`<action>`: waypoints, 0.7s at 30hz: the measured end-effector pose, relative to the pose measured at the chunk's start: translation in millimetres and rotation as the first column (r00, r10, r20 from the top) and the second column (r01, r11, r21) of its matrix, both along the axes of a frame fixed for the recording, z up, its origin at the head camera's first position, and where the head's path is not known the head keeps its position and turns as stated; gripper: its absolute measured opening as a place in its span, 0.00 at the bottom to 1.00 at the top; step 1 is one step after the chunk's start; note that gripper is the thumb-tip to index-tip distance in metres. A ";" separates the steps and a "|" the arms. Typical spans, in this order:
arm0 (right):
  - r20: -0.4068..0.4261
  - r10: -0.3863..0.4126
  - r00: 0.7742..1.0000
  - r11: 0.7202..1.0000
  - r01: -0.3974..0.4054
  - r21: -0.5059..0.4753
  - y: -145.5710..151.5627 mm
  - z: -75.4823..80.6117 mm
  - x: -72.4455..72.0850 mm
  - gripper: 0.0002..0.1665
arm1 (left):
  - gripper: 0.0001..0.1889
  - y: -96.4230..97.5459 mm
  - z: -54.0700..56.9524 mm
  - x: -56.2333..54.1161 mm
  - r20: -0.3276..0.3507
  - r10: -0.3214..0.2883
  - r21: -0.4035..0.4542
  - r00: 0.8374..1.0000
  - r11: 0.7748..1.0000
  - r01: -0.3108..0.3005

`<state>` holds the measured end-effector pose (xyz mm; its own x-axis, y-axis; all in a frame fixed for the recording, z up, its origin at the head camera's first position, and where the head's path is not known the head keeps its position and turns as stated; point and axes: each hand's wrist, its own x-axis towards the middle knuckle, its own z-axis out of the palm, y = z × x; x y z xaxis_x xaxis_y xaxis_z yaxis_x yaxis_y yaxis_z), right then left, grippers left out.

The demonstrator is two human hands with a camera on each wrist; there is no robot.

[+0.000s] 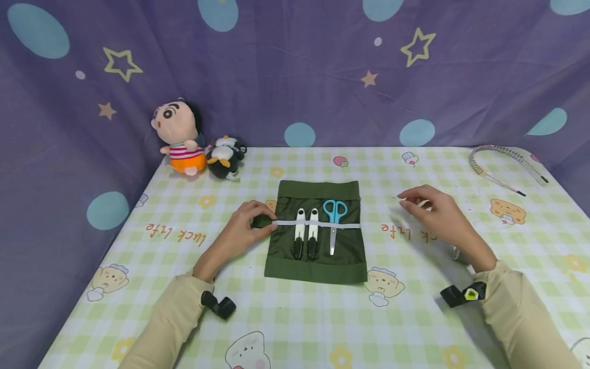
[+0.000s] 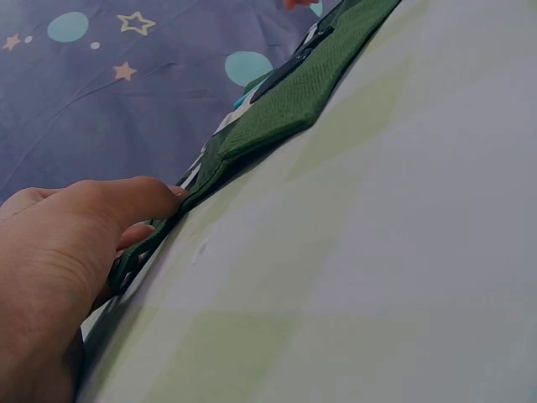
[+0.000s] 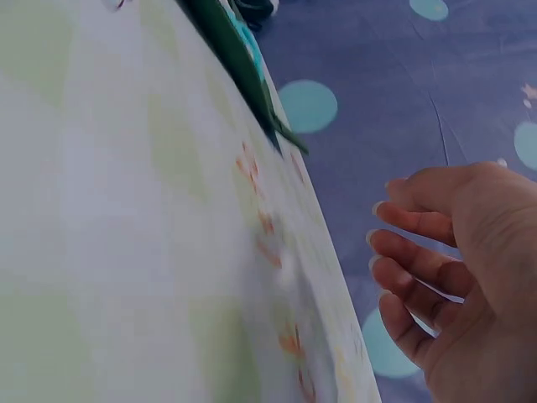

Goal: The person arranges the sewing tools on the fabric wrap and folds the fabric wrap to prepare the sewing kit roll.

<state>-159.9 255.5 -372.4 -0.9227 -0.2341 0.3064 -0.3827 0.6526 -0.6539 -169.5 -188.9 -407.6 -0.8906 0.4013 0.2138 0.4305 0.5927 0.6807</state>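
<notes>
A dark green fabric tool roll point(image 1: 318, 189) lies spread out on the table. Under its white elastic band point(image 1: 286, 223) sit scissors point(image 1: 335, 210) with light blue handles and two slim white-and-black tools point(image 1: 300, 230), whose kind I cannot tell. My left hand point(image 1: 241, 230) pinches the roll's left side beside the band, thumb on top; in the left wrist view a green strip point(image 2: 134, 256) passes under the fingers. To the right of the roll hovers my right hand point(image 1: 433, 210), apart from it, fingers loosely bent and holding nothing.
Two plush toys, a striped-shirt doll point(image 1: 184, 138) and a penguin point(image 1: 224, 156), stand at the back left. A headband point(image 1: 500, 154) lies at the back right. Beneath the right wrist, a small round object point(image 1: 455, 252) is partly hidden. A checked cloth point(image 1: 304, 328) covers the table.
</notes>
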 end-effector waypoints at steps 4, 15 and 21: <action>0.004 -0.038 0.999 0.999 0.038 0.003 18.6 -2.9 8.5 0.11 | 0.08 -0.5 -0.6 -0.6 -0.005 -0.004 0.003 1.000 1.000 0.004; 0.052 -0.141 0.989 0.989 0.138 0.044 62.2 -11.3 30.1 0.14 | 0.08 -0.8 -2.1 -0.7 -0.013 0.002 0.008 1.000 1.000 -0.002; 0.050 -0.177 0.983 0.984 0.176 0.027 84.3 -15.7 44.2 0.14 | 0.08 -0.2 -2.0 -0.9 -0.012 0.002 0.004 1.000 1.000 -0.002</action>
<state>-115.7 339.7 -388.0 -0.9647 -0.0726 0.2531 -0.2260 0.7217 -0.6543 -170.3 -189.1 -409.5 -0.8887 0.3989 0.2258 0.4374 0.5906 0.6781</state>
